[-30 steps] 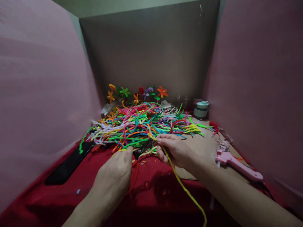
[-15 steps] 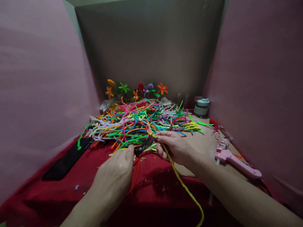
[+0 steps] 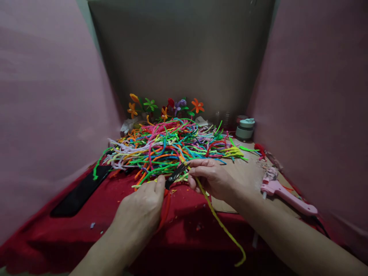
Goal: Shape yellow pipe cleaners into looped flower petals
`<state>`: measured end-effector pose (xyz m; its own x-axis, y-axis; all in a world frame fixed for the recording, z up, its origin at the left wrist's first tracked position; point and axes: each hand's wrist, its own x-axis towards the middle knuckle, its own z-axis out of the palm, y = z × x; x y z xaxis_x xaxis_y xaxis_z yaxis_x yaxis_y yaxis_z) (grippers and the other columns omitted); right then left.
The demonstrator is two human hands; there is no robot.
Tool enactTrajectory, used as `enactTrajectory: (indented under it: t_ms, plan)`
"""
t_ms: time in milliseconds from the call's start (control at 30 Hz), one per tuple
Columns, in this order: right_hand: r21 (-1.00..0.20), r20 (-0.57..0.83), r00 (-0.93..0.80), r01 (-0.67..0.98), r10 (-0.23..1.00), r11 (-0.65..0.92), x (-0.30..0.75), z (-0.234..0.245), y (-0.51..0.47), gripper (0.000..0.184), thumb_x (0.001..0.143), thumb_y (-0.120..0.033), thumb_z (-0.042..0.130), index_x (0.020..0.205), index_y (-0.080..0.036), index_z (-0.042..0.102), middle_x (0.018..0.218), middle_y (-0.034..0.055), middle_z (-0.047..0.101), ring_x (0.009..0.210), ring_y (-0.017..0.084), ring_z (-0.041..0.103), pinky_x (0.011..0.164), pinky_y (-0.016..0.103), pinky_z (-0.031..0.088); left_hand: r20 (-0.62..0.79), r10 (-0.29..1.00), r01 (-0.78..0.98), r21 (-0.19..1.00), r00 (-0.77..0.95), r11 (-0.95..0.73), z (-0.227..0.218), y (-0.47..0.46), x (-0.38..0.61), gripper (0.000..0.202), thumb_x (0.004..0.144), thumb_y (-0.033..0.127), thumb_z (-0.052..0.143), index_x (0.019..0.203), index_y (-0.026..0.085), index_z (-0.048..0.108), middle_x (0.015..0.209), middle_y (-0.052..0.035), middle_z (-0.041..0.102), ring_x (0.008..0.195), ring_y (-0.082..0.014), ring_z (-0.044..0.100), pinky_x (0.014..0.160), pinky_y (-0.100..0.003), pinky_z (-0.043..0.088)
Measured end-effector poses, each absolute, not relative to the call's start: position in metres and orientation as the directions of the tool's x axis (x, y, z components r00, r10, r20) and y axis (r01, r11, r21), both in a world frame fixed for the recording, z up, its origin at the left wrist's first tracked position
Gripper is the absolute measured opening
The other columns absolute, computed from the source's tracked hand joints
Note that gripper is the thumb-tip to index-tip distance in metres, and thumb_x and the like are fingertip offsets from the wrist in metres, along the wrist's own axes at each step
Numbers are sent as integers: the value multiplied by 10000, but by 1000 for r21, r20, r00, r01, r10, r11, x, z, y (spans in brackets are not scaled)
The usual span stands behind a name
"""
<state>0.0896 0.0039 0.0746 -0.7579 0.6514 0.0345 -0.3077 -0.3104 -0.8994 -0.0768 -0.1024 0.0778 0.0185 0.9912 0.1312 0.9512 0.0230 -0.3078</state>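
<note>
Yellow fuzzy strand [image 3: 214, 212] sits pinched in our right hand [image 3: 212, 174], its long tail hanging below that grip, its short end just beyond the fingertips. Our left hand [image 3: 142, 201] is wrapped around the scissors [image 3: 173, 179], whose blades reach to just beside our right fingertips. We could nick a finger if the blades slip, or snip a stray stem, since the colourful pile [image 3: 161, 147] crowds close behind both grips.
</note>
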Motion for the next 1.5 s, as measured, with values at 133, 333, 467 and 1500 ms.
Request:
enactTrajectory:
  t_ms: [133,333,467,1500]
  plan:
    - [-892,36,-761,-317,648,-322,90,74,5,156,661,-153,546,816,-143,536,475,-6,604,342,83,464,342,173,331,79,997,942,-333,-11,37,84,-103,-71,444,826,63,328,1243,118,471,897,-129,640,755,-225,631,593,-305,511]
    - [-884,49,-756,-336,652,-324,90,76,4,141,634,-141,539,774,-147,532,455,-13,587,330,86,442,346,186,320,125,992,914,-403,3,48,88,-102,-69,445,799,39,346,1204,127,508,848,-131,639,741,-227,627,565,-276,489]
    - [-884,41,-754,-333,655,-328,90,77,3,136,616,-153,550,751,-142,543,435,-17,568,337,87,434,356,192,309,180,983,909,-415,38,41,87,-103,-70,415,797,47,350,1158,128,537,791,-116,622,682,-217,611,527,-267,471]
    - [-915,-16,-713,-272,701,-297,86,69,4,96,592,-135,543,685,-135,566,410,-15,537,331,74,384,353,198,212,75,997,967,-255,22,-2,74,-102,-77,463,822,35,322,1259,109,453,921,-130,668,771,-238,659,546,-284,484]
